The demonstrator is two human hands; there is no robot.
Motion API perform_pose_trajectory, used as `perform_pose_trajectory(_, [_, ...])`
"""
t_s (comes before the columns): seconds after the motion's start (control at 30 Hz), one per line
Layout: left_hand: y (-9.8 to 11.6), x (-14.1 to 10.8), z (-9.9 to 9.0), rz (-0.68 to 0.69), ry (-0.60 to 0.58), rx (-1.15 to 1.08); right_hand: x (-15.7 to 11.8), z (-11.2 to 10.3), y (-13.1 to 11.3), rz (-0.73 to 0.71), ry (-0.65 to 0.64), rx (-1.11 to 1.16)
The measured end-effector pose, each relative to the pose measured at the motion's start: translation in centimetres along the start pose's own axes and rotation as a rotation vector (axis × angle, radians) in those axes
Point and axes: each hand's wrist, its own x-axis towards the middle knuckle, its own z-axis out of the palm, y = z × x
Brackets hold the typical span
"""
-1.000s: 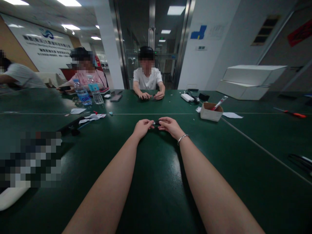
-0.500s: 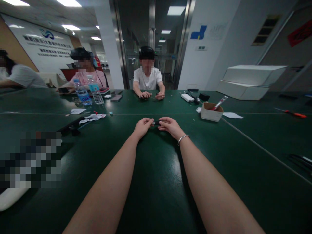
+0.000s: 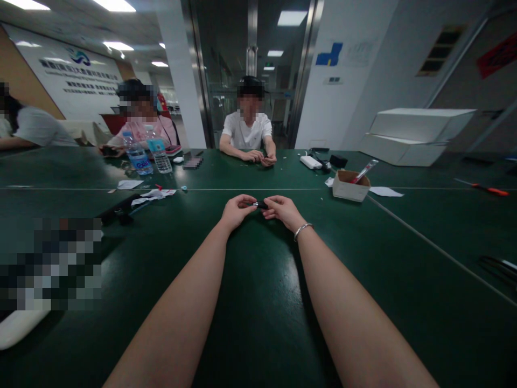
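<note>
Over the green table (image 3: pixel 258 302), a small black object (image 3: pixel 262 205) with a shiny metal end is held between my two hands. My left hand (image 3: pixel 237 212) pinches the metal end at its left side. The black right end is gripped by the thumb and fingers of my right hand (image 3: pixel 285 211), which has a silver bangle (image 3: pixel 302 230) at the wrist. Fingertips hide part of the object, and its exact kind is too small to tell.
Right of my hands stands a small open box (image 3: pixel 350 188) with a wrapped item in it. Bottles (image 3: pixel 137 156), paper scraps (image 3: pixel 153 196) and a black strap-like thing (image 3: pixel 117 209) lie left. A screwdriver (image 3: pixel 488 189) is far right. A person (image 3: pixel 247 132) sits opposite.
My left fingers have shifted slightly, and more of the object's metal end shows between my hands. The person opposite has leaned slightly right and brought the hands closer together.
</note>
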Motion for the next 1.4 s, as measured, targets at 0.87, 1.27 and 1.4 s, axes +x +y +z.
perform_pose_trajectory(0.87, [-0.12, 0.20, -0.14, -0.086, 0.056, -0.133, 0.12, -0.25, -0.08, -0.037, -0.141, -0.196])
perform_pose_trajectory(1.27, [-0.08, 0.23, -0.16, -0.088, 0.093, -0.105, 0.07, -0.28, -0.10, -0.091, -0.150, -0.193])
perform_pose_trajectory(1.4, [-0.13, 0.27, -0.21, -0.090, 0.114, -0.094, -0.02, -0.25, -0.11, -0.074, -0.104, -0.147])
